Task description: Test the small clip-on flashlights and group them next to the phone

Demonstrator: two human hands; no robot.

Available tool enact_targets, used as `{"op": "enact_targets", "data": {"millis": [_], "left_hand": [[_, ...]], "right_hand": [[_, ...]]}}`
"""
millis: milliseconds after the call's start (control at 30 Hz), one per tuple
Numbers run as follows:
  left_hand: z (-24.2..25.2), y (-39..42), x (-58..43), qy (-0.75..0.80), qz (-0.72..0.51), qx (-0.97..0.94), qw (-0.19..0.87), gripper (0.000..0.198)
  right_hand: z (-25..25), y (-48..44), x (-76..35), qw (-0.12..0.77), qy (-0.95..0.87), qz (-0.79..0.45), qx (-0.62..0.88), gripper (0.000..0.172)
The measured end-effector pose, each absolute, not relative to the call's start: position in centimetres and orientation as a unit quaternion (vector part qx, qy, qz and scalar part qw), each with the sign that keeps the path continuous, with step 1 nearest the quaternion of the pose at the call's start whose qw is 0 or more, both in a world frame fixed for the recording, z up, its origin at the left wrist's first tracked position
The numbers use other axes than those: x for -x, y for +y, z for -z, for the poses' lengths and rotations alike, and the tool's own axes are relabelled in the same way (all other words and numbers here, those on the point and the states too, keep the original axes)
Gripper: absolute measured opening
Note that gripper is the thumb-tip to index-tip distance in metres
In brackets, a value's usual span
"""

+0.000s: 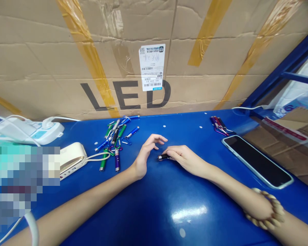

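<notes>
Carton (41, 61) fills the upper frame. Blue bench (154, 208): phone (256, 161) at right, power bank (72, 160) at left, heaped penlights (115, 145) upper middle. Left hand (145, 159) open, empty, curled. Right hand (183, 159) pinches black penlight (163, 156) narrowly, center frame, just beside left hand.

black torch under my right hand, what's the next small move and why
Probably pinch the end of the small black torch with the left hand: its open fingers sit right beside that bare end, while the right hand covers the rest and seems well placed to steady it.
</notes>
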State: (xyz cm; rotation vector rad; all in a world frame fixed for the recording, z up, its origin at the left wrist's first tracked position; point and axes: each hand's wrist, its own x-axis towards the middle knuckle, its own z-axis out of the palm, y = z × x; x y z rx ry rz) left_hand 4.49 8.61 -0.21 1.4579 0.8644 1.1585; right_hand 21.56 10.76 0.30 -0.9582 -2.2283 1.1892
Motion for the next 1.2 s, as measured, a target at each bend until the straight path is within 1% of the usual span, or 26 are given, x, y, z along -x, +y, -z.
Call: {"op": "enact_targets", "data": {"millis": [100, 233, 300, 333, 433, 467, 567, 667, 733, 933, 1200], "left_hand": [[0.2, 8.6, -4.5, 0.359, -0.484, -0.605, 0.52, 0.035], [0.3, 8.7, -4.6, 0.359, -0.494, -0.596, 0.521, 0.034], [0.5, 8.8, -4.7, 0.384, -0.503, -0.584, 0.508, 0.033], [0.6, 8.8, -4.7, 0.401, -0.512, -0.573, 0.499, 0.032], [0.8, 8.9, -4.7, 0.444, -0.541, -0.535, 0.474, 0.029], [0.8, 8.9, -4.7, 0.451, -0.543, -0.529, 0.471, 0.028], [0.8, 9.0, -4.7, 0.456, -0.538, -0.532, 0.469, 0.027], [0.8, 8.9, -4.6, 0.452, -0.533, -0.542, 0.466, 0.026], [0.8, 8.9, -4.6, 0.45, -0.531, -0.547, 0.465, 0.026], [0.9, 8.9, -4.5, 0.444, -0.529, -0.555, 0.464, 0.026], [1.0, 9.0, -4.5, 0.445, -0.522, -0.559, 0.466, 0.025]], "right_hand": [[-0.4, 10.6, -21.5, 0.209, -0.81, -0.407, 0.367, 0.042], [-0.4, 10.6, -21.3, 0.238, -0.817, -0.376, 0.366, 0.03], [-0.3, 10.8, -21.5, 0.236, -0.823, -0.358, 0.372, 0.033], [-0.2, 11.0, -21.6, 0.229, -0.832, -0.331, 0.382, 0.033], [0.2, 12.0, -22.7, 0.212, -0.851, -0.207, 0.433, 0.019], [0.4, 12.5, -23.3, 0.21, -0.847, -0.183, 0.452, 0.017], [1.0, 14.0, -25.1, 0.208, -0.817, -0.118, 0.525, 0.022], [1.6, 15.5, -26.8, 0.201, -0.775, -0.054, 0.597, 0.038], [1.8, 16.2, -27.7, 0.188, -0.751, -0.03, 0.633, 0.044], [2.4, 17.3, -29.7, 0.156, -0.675, 0.024, 0.72, 0.054], [2.6, 17.5, -30.4, 0.128, -0.647, 0.051, 0.75, 0.064]]}}
